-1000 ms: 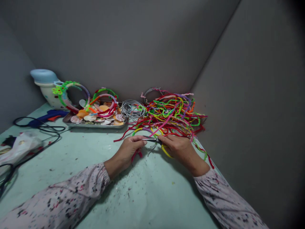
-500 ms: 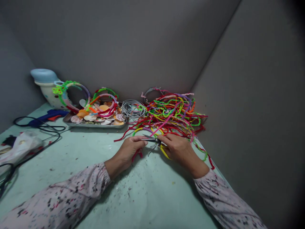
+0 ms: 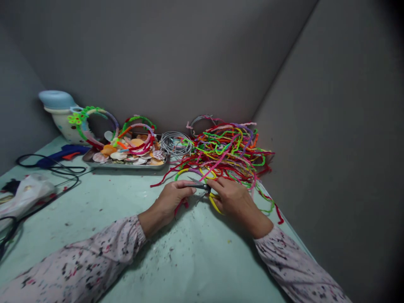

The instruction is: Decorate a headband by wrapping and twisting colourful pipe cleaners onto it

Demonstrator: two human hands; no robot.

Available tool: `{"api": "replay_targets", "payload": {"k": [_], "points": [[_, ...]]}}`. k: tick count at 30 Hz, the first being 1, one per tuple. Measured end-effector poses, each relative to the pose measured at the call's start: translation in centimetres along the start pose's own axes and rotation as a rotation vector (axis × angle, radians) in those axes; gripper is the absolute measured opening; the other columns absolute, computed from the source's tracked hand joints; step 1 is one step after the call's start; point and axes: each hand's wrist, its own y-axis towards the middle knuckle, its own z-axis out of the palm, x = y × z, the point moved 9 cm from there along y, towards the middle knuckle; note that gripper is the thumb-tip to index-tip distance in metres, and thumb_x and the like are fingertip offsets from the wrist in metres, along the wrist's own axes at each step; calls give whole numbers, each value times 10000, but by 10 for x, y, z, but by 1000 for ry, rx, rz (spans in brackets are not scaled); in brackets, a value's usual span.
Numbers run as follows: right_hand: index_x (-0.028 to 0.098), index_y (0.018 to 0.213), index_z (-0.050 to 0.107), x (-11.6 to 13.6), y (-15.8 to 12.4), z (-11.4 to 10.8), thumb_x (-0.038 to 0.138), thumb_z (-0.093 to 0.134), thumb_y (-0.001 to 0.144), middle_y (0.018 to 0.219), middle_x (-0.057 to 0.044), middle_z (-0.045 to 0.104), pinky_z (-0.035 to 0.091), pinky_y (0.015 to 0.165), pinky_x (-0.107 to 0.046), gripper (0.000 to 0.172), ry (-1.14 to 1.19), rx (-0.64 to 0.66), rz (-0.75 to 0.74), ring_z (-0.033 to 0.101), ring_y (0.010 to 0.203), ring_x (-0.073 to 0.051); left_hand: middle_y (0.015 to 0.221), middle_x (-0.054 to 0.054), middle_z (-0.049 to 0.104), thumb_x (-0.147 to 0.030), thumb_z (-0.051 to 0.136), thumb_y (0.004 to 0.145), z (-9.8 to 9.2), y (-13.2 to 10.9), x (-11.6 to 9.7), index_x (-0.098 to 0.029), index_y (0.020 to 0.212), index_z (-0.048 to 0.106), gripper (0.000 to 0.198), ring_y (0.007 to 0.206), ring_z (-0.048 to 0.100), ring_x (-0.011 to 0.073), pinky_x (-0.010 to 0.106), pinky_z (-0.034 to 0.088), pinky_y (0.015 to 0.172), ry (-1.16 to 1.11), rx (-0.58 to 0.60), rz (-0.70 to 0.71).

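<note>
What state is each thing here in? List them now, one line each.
left hand: closed, red pipe cleaner running out beneath it
right hand: closed on the scissors
scissors: held, tips pointing left
pipe-cleaner heap: tangled
wire coil: loosely coiled
hot glue gun: lying down, cord trailing
metal tray: loaded with shells

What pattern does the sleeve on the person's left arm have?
The left sleeve is pale pink with dark and red speckles; head view shows it best.

A blue hot glue gun (image 3: 63, 150) lies near a metal tray (image 3: 124, 165) of seashells (image 3: 118, 155).
</note>
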Motion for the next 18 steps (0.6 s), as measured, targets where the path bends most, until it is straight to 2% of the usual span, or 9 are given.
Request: {"api": "replay_targets", "payload": {"k": [4, 9, 18], "points": [[225, 1184, 594, -1, 1, 2, 195, 594, 832, 935, -60, 646, 356, 640, -271, 354, -11, -9, 3, 583, 805, -186, 655, 31, 628, -169, 736, 643, 1, -1, 0, -114, 875, 742, 238, 486, 457, 75, 206, 363, 453, -28, 1, -16], [217, 1146, 614, -1, 0, 3, 191, 565, 863, 914, -59, 647, 341, 639, -269, 287, -7, -22, -14, 581, 813, -175, 552, -28, 552, -159, 734, 635, 3, -2, 3, -120, 861, 737, 229, 446, 408, 54, 201, 331, 449, -62, 15, -48], [229, 1131, 628, -2, -1, 2, 191, 528, 889, 835, -29, 631, 280, 587, -278, 265, -37, -63, -34, 547, 719, -155, 555, -38, 540, -143, 744, 635, 4, -2, 4, -122, 858, 719, 225, 449, 411, 47, 198, 329, 448, -109, 14, -68]]}}
